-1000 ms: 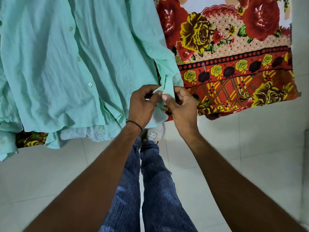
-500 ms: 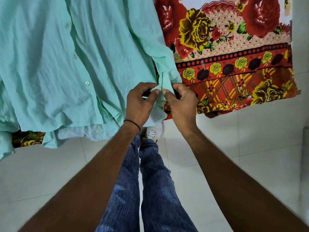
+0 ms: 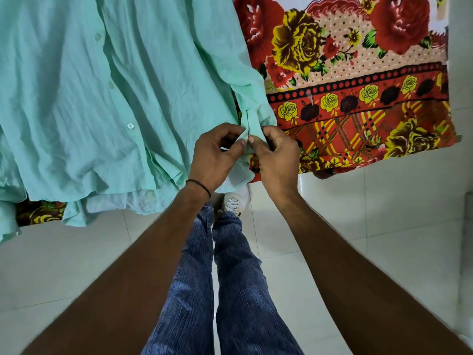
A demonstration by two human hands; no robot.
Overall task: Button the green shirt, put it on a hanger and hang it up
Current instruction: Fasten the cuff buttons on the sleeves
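Note:
The green shirt point(image 3: 107, 103) lies spread over the bed, its hem hanging over the near edge. Its front placket shows three buttons, the nearest white button point(image 3: 130, 126) fastened. One sleeve runs down to the right and ends in a cuff point(image 3: 252, 124) at the bed's edge. My left hand point(image 3: 215, 157) pinches one side of that cuff with thumb and fingers. My right hand point(image 3: 277, 160) pinches the other side, the two thumbs nearly touching. No hanger is in view.
A floral red and yellow bedsheet point(image 3: 358, 73) covers the bed to the right of the shirt. Below is pale tiled floor point(image 3: 371, 226). My legs in blue trousers point(image 3: 230, 290) and a white shoe point(image 3: 234, 201) stand close to the bed's edge.
Both hands stay on the cuff and have drawn slightly closer together, the fingers shifting on the fabric. The shirt itself lies as before.

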